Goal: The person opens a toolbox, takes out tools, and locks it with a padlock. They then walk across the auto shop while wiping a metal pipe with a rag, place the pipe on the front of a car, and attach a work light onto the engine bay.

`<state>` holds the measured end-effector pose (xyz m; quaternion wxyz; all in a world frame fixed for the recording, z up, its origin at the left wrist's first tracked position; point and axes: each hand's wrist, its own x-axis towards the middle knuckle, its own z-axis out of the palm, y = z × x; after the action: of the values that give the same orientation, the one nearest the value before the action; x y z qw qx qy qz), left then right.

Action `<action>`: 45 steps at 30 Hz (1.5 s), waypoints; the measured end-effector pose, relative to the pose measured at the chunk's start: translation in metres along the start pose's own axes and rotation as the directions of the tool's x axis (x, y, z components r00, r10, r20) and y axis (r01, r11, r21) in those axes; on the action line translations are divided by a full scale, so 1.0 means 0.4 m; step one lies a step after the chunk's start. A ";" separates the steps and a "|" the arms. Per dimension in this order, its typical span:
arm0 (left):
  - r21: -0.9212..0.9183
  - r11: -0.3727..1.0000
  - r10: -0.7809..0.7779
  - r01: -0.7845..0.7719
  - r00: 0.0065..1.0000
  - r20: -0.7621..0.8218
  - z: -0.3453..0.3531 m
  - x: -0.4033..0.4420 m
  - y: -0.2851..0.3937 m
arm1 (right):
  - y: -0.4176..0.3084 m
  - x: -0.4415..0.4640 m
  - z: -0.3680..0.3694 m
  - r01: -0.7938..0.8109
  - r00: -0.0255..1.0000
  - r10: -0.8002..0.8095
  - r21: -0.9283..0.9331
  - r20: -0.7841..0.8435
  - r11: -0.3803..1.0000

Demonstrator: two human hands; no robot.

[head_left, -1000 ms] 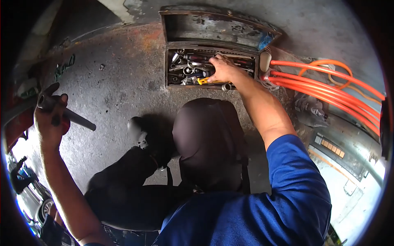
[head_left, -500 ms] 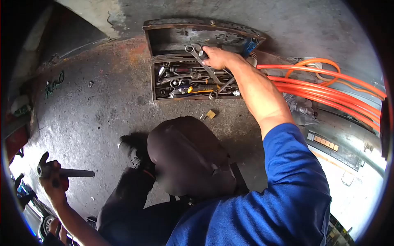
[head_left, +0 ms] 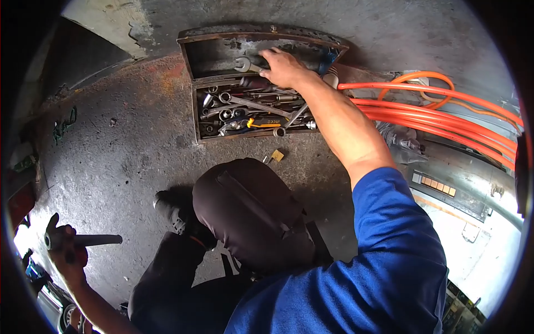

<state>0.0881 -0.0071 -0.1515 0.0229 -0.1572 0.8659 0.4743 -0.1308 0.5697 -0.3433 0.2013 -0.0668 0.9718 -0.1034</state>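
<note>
Right hand (head_left: 285, 69) palm-down at a wrench (head_left: 252, 68), arm (head_left: 347, 125) nearly straight.

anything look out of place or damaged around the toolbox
What looks like a brass-coloured padlock lies loose on the floor, apart from the toolbox. One wrench sits askew, its ring end over the box's front edge. The finish inside the open lid looks patchy and worn.
</note>
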 end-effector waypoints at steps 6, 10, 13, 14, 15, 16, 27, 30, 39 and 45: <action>0.012 1.000 0.004 -0.004 0.999 0.041 0.001 0.013 -0.011 | 0.055 -0.105 0.053 0.047 0.988 -0.070 0.166 0.138 0.985; -0.014 0.999 -0.037 0.038 0.997 0.068 0.010 0.041 0.007 | -0.073 -0.217 0.155 0.096 0.964 -0.088 -0.020 0.251 0.995; -0.058 0.998 -0.035 0.040 0.995 0.094 -0.003 0.064 -0.021 | -0.090 -0.215 0.216 0.067 0.994 -0.069 0.018 0.082 0.998; -0.056 0.998 -0.025 0.031 0.994 0.102 0.000 0.069 -0.026 | -0.090 -0.206 0.215 0.055 0.994 -0.060 0.056 0.093 0.997; -0.036 0.999 0.017 -0.013 0.995 0.103 0.003 0.074 -0.031 | -0.091 -0.201 0.218 0.046 0.995 -0.051 0.062 0.087 0.997; -0.016 0.998 0.058 -0.056 0.993 0.105 0.013 0.082 -0.020 | -0.089 -0.198 0.226 0.078 0.990 -0.080 0.024 0.117 0.997; -0.053 0.997 0.067 -0.062 0.994 0.092 0.023 0.069 0.006 | -0.063 -0.156 0.144 0.070 0.935 -0.072 0.017 0.347 0.997; 0.038 0.999 0.028 -0.030 0.998 0.058 0.029 0.053 0.038 | -0.034 -0.156 0.218 0.102 0.977 -0.098 -0.008 0.190 0.995; 0.137 0.990 -0.025 0.026 1.000 -0.006 0.031 0.044 0.044 | -0.045 -0.144 0.178 0.102 0.967 -0.087 -0.050 0.240 0.993; 0.113 0.994 -0.015 0.017 1.000 -0.016 0.028 0.032 0.049 | -0.005 -0.115 0.155 -0.014 0.980 -0.012 0.125 0.201 0.992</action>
<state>0.0688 0.0087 -0.1440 0.0292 -0.1660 0.8902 0.4233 -0.0636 0.5649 -0.3809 0.3024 -0.0636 0.9380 -0.1569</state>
